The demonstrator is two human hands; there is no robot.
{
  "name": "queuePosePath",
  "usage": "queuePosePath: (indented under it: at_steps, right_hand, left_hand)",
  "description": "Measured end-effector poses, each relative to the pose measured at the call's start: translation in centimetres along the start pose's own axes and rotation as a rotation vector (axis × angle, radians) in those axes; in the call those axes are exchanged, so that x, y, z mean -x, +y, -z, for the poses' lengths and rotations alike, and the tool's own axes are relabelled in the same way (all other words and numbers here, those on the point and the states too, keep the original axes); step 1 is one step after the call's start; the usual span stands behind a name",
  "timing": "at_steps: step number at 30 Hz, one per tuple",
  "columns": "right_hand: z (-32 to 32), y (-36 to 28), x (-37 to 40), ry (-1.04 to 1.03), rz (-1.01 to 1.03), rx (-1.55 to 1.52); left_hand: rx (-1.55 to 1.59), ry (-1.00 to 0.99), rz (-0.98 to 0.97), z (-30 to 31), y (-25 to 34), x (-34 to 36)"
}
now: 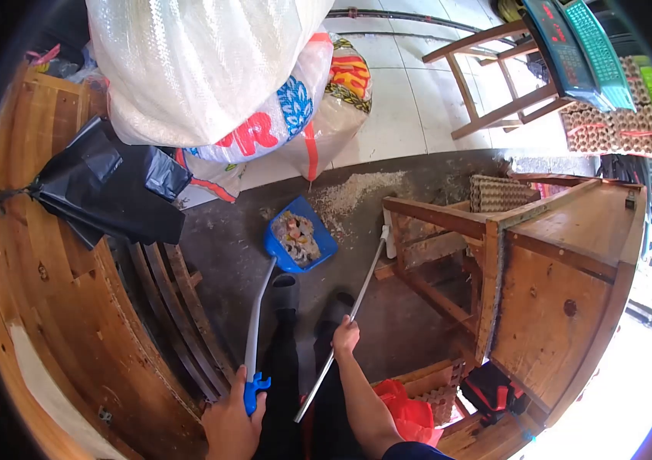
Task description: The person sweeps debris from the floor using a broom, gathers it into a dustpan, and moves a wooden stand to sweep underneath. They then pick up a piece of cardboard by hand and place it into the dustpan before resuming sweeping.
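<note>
A big brown wooden table [571, 230] stands on the dark floor. Fat white plastic sacks [211, 69] are piled well to the left of the table. A blue plastic dustpan with a long grey handle [299, 238] sits on the floor just left of the table, full of scraps. Its handle runs straight back to the person, and its pan end points away. The left hand [230, 425] is closed tight around the handle's blue end. A thin silver broom stick [357, 303] slants up to the table's leg. The right hand [345, 337] is wrapped around it.
</note>
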State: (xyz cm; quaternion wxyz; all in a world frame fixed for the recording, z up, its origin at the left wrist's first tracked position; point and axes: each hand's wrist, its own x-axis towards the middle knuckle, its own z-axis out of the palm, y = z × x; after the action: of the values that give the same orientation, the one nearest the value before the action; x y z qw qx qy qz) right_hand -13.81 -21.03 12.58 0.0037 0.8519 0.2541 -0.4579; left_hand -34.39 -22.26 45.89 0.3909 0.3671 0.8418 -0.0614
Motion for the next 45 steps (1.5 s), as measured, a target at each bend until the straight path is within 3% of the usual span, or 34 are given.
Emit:
queuePosePath:
  at_steps: [2,6,10,13,16,20,21,23,26,28,31,36,37,40,41,42,44,45]
  right_hand:
    - [-2.1,1.5,-3.3,0.175,0.119,0.059]
    - [-3.7,-0.2,-6.5,0.197,0.039,0.017]
    - [-3.7,-1.9,-9.2,0.229,0.183,0.081]
    - [-3.7,-2.6,-10.8,0.182,0.174,0.099]
    - [-5.9,-2.1,-13.1,0.147,0.166,0.111]
    - [-10.1,0.4,-15.4,0.168,0.264,0.024]
    - [-9.5,0.1,-13.9,0.163,0.245,0.037]
    - [-5.2,-3.5,-8.7,-0.135,0.005,-0.037]
    - [-3.1,-1.0,-6.0,-0.185,0.008,0.040]
    - [-3.1,4.1,-6.5,-0.071,0.215,0.192]
    - [-2.9,3.3,-4.1,0.084,0.288,0.287]
    - [-7.2,0.2,-8.0,0.116,0.334,0.191]
    - [-8.0,0.4,-8.8,0.016,0.209,0.151]
    - [-7.2,2.5,-8.1,-0.041,0.271,0.173]
    - [-4.5,-0.8,-4.2,-0.144,0.119,0.128]
    - [-2.9,-1.4,-2.7,-0.189,0.099,0.171]
    - [-0.2,-0.6,-2.0,-0.246,0.139,0.247]
    - [0.7,2.3,-3.3,-0.270,0.252,0.289]
  left_hand:
    - [0.057,0.079,0.000,-0.4,0.6,0.6]
    - [0.064,0.137,0.027,-0.7,1.7,1.6]
    - [0.067,0.152,0.107,-0.5,2.2,2.2]
    - [0.088,0.232,0.013,-1.7,0.4,2.0]
    - [-0.180,0.065,0.093,-3.6,-4.1,2.6]
    - [-0.163,-0.016,0.109,-3.0,-5.8,1.7]
    - [-0.144,0.016,0.076,-3.4,-7.2,1.8]
    - [-0.108,0.025,0.049,-3.6,-8.4,2.2]
    - [0.038,0.074,0.031,-2.5,-7.4,1.3]
    - [0.054,0.004,0.124,-1.7,-6.4,1.1]
    - [0.046,0.038,0.078,-1.9,-7.1,1.1]
    - [0.040,0.045,0.066,-1.8,-6.8,1.0]
    - [0.032,0.041,0.062,-1.7,-6.7,0.9]
    - [0.130,0.042,0.067,-1.0,-5.7,0.4]
    - [0.075,0.010,0.063,-1.4,-6.3,0.5]
    - [0.088,0.020,0.053,-1.4,-6.3,0.4]
    - [0.078,-0.048,0.154,-1.0,-6.0,0.3]
    - [0.088,-0.037,0.149,-1.2,-6.0,0.3]
